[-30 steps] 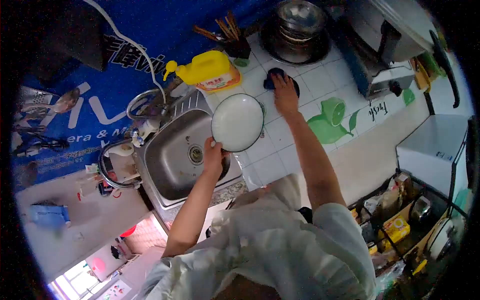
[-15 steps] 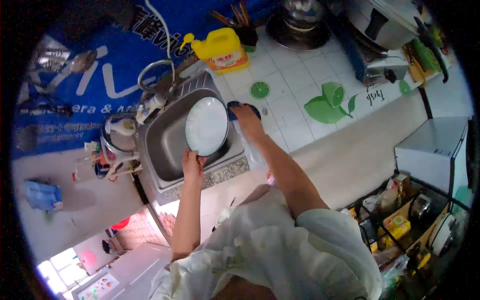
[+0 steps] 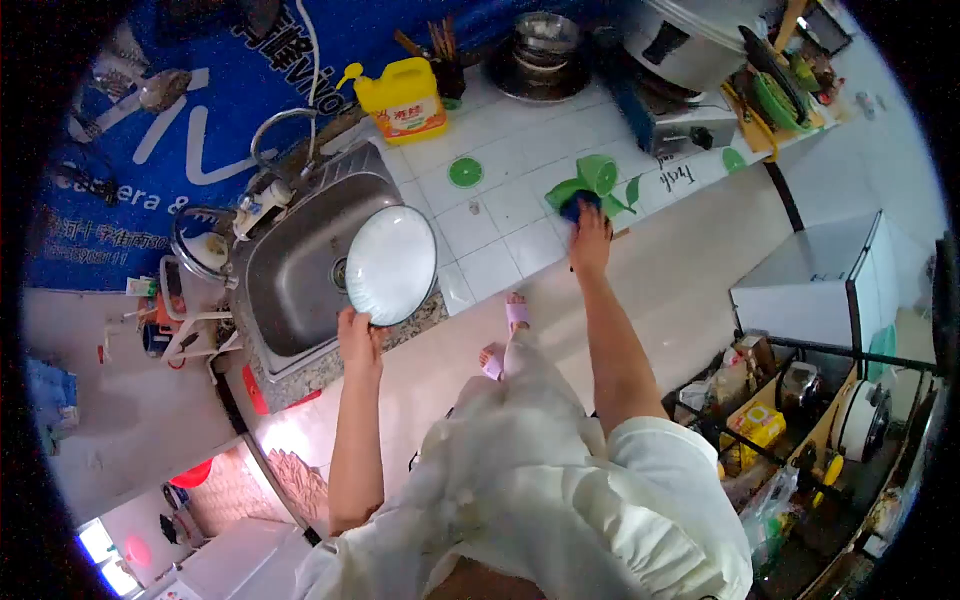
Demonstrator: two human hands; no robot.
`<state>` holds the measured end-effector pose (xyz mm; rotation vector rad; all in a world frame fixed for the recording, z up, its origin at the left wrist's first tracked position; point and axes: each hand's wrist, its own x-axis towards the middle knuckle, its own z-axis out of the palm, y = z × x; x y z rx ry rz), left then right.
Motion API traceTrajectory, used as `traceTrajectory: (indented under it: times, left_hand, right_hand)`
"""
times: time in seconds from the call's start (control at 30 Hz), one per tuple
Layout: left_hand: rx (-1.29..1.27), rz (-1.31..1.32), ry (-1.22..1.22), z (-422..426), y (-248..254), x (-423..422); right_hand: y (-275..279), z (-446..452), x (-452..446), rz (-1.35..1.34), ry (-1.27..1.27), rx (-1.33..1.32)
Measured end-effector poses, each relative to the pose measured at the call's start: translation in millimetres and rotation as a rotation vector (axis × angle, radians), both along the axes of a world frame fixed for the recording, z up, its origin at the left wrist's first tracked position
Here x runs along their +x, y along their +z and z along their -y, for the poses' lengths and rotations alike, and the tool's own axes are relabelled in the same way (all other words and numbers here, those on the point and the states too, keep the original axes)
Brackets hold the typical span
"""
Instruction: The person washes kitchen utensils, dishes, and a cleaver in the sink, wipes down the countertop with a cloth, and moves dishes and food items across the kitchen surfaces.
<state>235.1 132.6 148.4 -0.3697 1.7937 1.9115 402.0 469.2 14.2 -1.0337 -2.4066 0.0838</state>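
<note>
My left hand [image 3: 359, 338] grips the near rim of a white plate [image 3: 392, 265], which is held tilted over the right part of the steel sink [image 3: 290, 290]. At the front edge of the tiled counter [image 3: 500, 215], my right hand [image 3: 592, 238] has its fingers closed on a dark blue cloth [image 3: 580, 207]. The cloth lies against the printed green lemon pattern. Part of it is hidden under the fingers.
A yellow jug [image 3: 402, 100] stands behind the sink, near the faucet [image 3: 270, 196]. Stacked metal bowls [image 3: 543, 50] and a stove [image 3: 690, 130] with a large pot [image 3: 690, 45] are at the back right. A shelf rack [image 3: 770, 430] stands at lower right.
My right hand and the cloth went from the back of the counter toward the sink, then right to the front edge. My left hand moved the plate left, over the sink. The view shifted.
</note>
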Motion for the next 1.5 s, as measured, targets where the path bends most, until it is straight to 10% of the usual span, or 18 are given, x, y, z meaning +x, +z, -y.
traceTrajectory:
  times: [0.1, 0.37, 0.63, 0.73, 1.0, 1.5]
  left_hand:
    - [-0.035, -0.074, -0.07, 25, -10, 1]
    - [-0.1, -0.141, -0.114, 4, 34, 31]
    - [-0.018, -0.222, -0.212, -108, 61, 93]
    - [0.028, -0.224, -0.233, -175, 61, 141]
    - [0.166, -0.125, -0.607, -349, 35, 230]
    - [0.328, -0.036, -1.107, -667, 33, 337]
  right_hand:
    - [30, 31, -24, -0.092, -0.208, -0.001]
    - [-4, 132, -99, -0.132, 0.465, -0.399]
    - [71, 21, -37, 0.162, 0.59, -0.254]
    - [63, -48, 36, -0.103, 0.738, -1.154]
    - [163, -177, 225, -0.732, 0.069, -1.768]
    - [207, -367, 419, -0.925, -0.163, -1.532]
